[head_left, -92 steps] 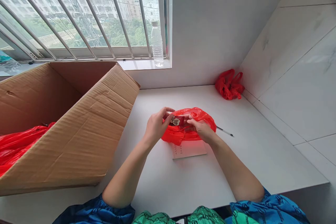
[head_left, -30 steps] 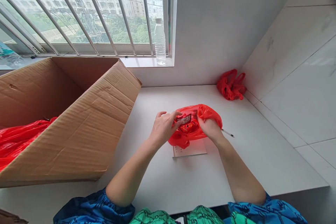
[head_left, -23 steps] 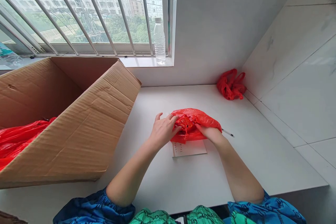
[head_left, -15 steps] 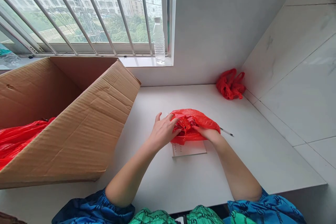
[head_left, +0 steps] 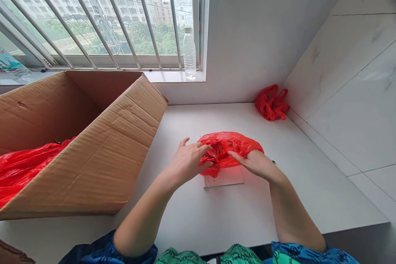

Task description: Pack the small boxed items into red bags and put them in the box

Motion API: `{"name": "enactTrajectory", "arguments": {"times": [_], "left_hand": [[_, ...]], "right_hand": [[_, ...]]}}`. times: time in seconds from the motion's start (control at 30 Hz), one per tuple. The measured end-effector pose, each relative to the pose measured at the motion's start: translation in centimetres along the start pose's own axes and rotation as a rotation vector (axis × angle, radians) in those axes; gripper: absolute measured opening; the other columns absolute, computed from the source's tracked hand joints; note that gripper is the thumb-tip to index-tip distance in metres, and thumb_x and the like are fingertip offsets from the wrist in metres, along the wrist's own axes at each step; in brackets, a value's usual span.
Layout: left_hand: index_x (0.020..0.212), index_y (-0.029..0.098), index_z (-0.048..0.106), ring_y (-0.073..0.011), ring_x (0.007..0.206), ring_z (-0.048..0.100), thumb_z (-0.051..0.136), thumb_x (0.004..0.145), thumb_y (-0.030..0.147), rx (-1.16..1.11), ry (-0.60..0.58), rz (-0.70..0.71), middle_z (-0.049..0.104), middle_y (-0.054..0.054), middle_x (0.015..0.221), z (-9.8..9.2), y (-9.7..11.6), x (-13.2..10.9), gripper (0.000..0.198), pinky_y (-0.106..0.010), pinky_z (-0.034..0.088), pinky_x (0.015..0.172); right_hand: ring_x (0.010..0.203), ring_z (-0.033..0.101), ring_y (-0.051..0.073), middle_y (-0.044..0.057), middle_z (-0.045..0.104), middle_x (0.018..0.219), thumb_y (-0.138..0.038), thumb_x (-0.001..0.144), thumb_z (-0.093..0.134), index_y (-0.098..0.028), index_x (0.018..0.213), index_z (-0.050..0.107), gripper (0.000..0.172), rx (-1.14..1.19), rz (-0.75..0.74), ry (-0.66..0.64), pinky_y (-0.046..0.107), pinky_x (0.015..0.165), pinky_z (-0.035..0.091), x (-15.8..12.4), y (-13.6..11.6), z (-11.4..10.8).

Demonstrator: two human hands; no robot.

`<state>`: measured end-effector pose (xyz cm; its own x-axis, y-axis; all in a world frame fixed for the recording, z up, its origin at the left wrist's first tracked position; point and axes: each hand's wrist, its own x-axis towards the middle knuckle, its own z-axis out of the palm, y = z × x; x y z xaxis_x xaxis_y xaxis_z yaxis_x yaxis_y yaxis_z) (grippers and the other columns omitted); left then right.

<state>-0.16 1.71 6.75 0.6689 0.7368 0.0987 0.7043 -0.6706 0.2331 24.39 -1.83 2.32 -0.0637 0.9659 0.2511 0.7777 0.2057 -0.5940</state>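
A crumpled red plastic bag (head_left: pixel 227 140) lies on the white counter, its mouth facing me with dark red folds or contents inside that I cannot make out. At its left edge is my left hand (head_left: pixel 188 161), the thumb and fingers spread apart and touching the film. My right hand (head_left: pixel 261 165) grips the bag's right side, the thumb stretched across the opening and the other fingers hidden by the film. Partly under the bag is a pale sheet or booklet (head_left: pixel 227 177) with small print. The dark tip of a pen (head_left: pixel 273 161) shows just beyond my right wrist.
A large open cardboard box (head_left: pixel 102 148) stands at the left, with red plastic (head_left: pixel 34 161) inside. Another red bag (head_left: pixel 272 103) sits in the back right corner. On the sill of the barred window are an upright clear bottle (head_left: pixel 189 55) and a second bottle (head_left: pixel 14 66) lying tilted.
My right hand has turned and drawn back slightly to the right, covering most of the pen. The left hand has shifted a little left, and the bag's mouth has changed shape.
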Motion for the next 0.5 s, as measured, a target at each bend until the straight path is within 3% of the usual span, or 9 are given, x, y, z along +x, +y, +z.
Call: {"name": "enactTrajectory", "arguments": {"times": [0.1, 0.2, 0.3, 0.4, 0.5], "left_hand": [[0.117, 0.028, 0.062, -0.0199, 0.08, 0.068, 0.06, 0.09, 0.045, -0.01, -0.029, 0.051, 0.071, -0.002, 0.087, 1.1, 1.3, 0.0, 0.031, -0.036, 0.047, 0.088], [0.103, 0.024, 0.067, -0.0215, 0.073, 0.067, 0.067, 0.085, 0.046, 0.096, -0.111, 0.02, 0.07, -0.003, 0.079, 2.6, 2.4, 0.7, 0.028, -0.032, 0.047, 0.071], [0.08, 0.021, 0.065, -0.02, 0.069, 0.065, 0.068, 0.085, 0.037, 0.14, -0.126, -0.004, 0.069, -0.002, 0.076, 3.0, 2.5, 1.1, 0.016, -0.03, 0.043, 0.064], [0.081, 0.023, 0.063, -0.0156, 0.068, 0.063, 0.059, 0.09, 0.03, 0.021, -0.004, -0.015, 0.069, 0.0, 0.081, 1.5, 1.8, 0.8, 0.012, -0.026, 0.041, 0.057], [0.089, 0.024, 0.063, -0.0126, 0.068, 0.061, 0.052, 0.092, 0.029, -0.152, 0.229, -0.068, 0.069, 0.001, 0.089, -0.9, 1.2, -0.2, 0.012, -0.023, 0.044, 0.056]], "right_hand": [[0.098, 0.071, 0.023, 0.002, 0.074, 0.111, -0.049, 0.096, 0.049, -0.031, 0.125, 0.063, 0.036, 0.172, 0.034, -0.138, 0.032, 0.077, 0.057, -0.9, -0.8, -2.5], [0.098, 0.07, 0.021, 0.002, 0.073, 0.11, -0.042, 0.097, 0.051, -0.03, 0.134, 0.054, 0.04, 0.127, 0.046, 0.052, 0.03, 0.074, 0.054, -1.1, -0.9, -3.4], [0.083, 0.068, 0.019, 0.004, 0.072, 0.108, -0.036, 0.096, 0.053, -0.025, 0.126, 0.058, 0.033, -0.08, -0.023, 0.208, 0.028, 0.066, 0.049, -0.7, -0.3, -2.6], [0.075, 0.063, 0.018, 0.005, 0.07, 0.1, -0.039, 0.095, 0.055, -0.021, 0.116, 0.061, 0.028, -0.32, -0.099, 0.297, 0.028, 0.063, 0.041, 0.0, 0.2, -1.5], [0.075, 0.057, 0.019, 0.006, 0.065, 0.089, -0.042, 0.096, 0.055, -0.019, 0.111, 0.062, 0.028, -0.526, -0.175, 0.359, 0.031, 0.067, 0.034, 1.2, 0.3, -0.8]]}}
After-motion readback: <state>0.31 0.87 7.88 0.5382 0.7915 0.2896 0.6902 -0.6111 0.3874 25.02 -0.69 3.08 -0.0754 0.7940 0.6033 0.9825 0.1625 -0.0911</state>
